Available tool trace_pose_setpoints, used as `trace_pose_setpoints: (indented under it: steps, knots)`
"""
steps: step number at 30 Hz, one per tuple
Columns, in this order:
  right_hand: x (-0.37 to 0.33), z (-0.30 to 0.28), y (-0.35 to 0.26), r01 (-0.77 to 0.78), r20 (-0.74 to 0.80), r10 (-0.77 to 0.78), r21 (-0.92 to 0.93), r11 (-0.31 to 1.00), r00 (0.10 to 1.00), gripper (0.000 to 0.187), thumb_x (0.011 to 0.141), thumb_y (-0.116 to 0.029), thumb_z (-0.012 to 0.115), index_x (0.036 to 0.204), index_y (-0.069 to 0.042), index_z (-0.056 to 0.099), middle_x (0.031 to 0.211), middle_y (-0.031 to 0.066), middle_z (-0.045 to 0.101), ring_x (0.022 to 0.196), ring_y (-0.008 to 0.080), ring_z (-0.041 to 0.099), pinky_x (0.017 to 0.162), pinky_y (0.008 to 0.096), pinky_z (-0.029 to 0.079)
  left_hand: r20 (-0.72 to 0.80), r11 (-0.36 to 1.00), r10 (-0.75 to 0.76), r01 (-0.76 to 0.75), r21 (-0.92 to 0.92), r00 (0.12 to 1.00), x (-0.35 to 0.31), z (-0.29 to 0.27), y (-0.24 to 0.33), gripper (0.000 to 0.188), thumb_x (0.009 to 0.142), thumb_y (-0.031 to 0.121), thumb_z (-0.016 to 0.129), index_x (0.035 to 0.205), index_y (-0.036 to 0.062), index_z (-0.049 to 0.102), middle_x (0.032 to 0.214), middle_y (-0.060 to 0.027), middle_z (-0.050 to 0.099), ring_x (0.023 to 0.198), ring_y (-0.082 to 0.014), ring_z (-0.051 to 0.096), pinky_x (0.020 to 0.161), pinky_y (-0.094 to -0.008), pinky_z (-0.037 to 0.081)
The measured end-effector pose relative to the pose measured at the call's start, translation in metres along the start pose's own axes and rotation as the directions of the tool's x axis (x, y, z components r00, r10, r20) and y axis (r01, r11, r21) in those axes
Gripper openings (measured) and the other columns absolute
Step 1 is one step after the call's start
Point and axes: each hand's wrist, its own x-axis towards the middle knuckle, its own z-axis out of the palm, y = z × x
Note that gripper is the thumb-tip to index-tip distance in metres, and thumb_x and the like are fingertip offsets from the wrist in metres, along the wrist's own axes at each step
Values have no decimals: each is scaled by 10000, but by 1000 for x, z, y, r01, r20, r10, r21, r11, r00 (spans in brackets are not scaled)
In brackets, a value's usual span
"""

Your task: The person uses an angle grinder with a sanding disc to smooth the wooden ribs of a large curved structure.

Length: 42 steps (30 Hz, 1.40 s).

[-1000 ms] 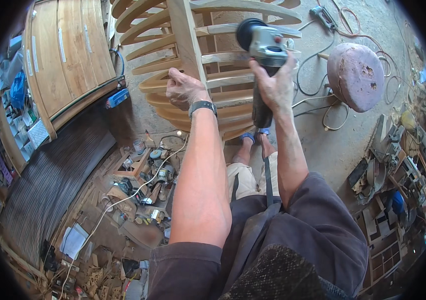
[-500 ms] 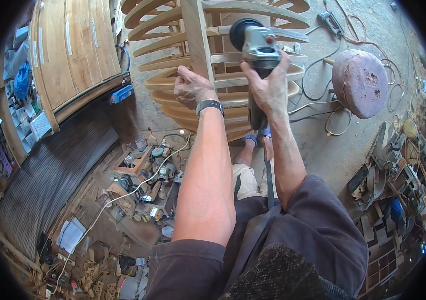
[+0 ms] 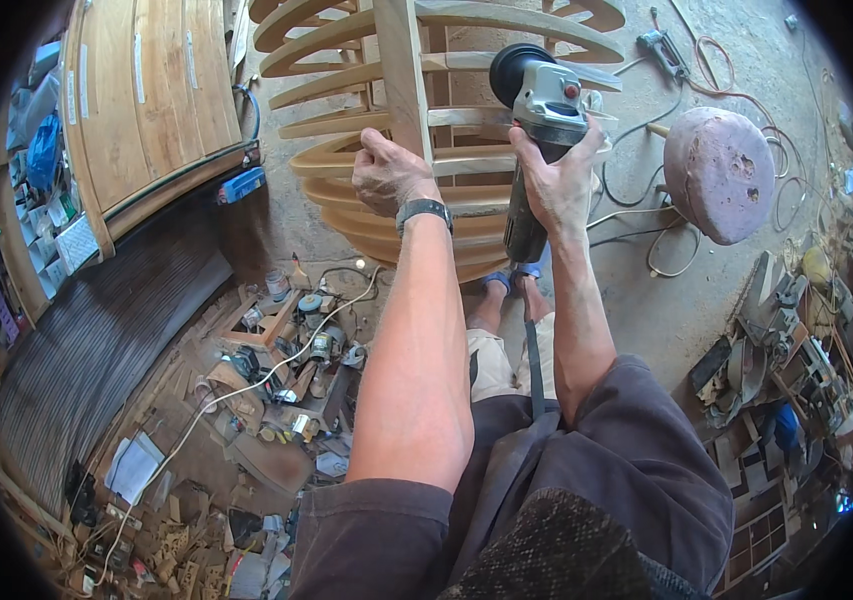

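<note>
An angle grinder [image 3: 546,98] with a round black disc at its far end is gripped in my right hand [image 3: 563,190]. Its dark body slants down past my palm, and the disc sits over the pale curved slats of a wooden frame [image 3: 402,75]. My left hand [image 3: 392,178], with a watch at the wrist, is closed round the near end of the frame's straight upright piece. Its fingertips are partly hidden behind the wood. Whether the disc touches a slat I cannot tell.
A round pinkish stool [image 3: 718,175] stands to the right, with cables and a corded tool [image 3: 661,52] beyond it. Wooden planks [image 3: 146,90] lie on the left. Tools and scraps [image 3: 316,350] clutter the lower left; wood and metal pieces [image 3: 786,350] pile up right.
My right hand and the angle grinder have shifted to the right and slightly nearer. My left hand keeps its hold on the wooden frame.
</note>
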Motion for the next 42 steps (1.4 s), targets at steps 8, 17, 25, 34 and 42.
trace_pose_setpoints:
  steps: [8, 17, 25, 34, 42]
  knots:
    - [-5, 25, -17, 169, 149, -169, 12, 986, 974, 774, 835, -215, 776, 1383, -42, 258, 1054, 255, 677, 925, 416, 717, 804, 480, 553, 52, 998, -58, 58, -3, 997, -4, -7, 7, 640, 896, 538, 466, 828, -49, 713, 815, -224, 719, 790, -381, 667, 763, -495, 483]
    - [-8, 24, -31, 54, 232, -52, 0, 999, 971, 806, 835, -242, 802, 1400, -41, 263, 1114, 251, 673, 1022, 385, 698, 903, 454, 524, 47, 1000, -28, 28, 5, 998, -2, -7, 6, 656, 896, 556, 452, 855, -36, 733, 855, -238, 737, 828, -395, 695, 763, -496, 494]
    - [-7, 30, -29, 97, 231, -93, -6, 995, 969, 814, 837, -254, 803, 1401, -38, 258, 1110, 247, 677, 1017, 381, 703, 899, 453, 527, 64, 998, -55, 54, 16, 996, 2, -6, 3, 652, 893, 562, 446, 866, -19, 742, 865, -223, 746, 830, -386, 700, 766, -487, 497]
    - [16, -3, 2, 47, -17, -49, -113, 993, 999, 857, 829, -341, 801, 1405, 21, 280, 1145, 254, 629, 1025, 330, 672, 919, 435, 515, 5, 999, -49, 49, -3, 999, -1, 0, 5, 632, 911, 543, 465, 681, -15, 650, 652, -197, 651, 685, -393, 622, 696, -506, 467]
    - [20, -13, -3, 116, 78, -104, -179, 977, 992, 847, 818, -328, 797, 1392, 22, 282, 1096, 249, 664, 989, 344, 694, 895, 440, 535, 14, 998, -51, 51, 43, 999, 3, -3, 4, 651, 926, 537, 438, 725, -32, 681, 725, -221, 690, 736, -422, 640, 715, -511, 470]
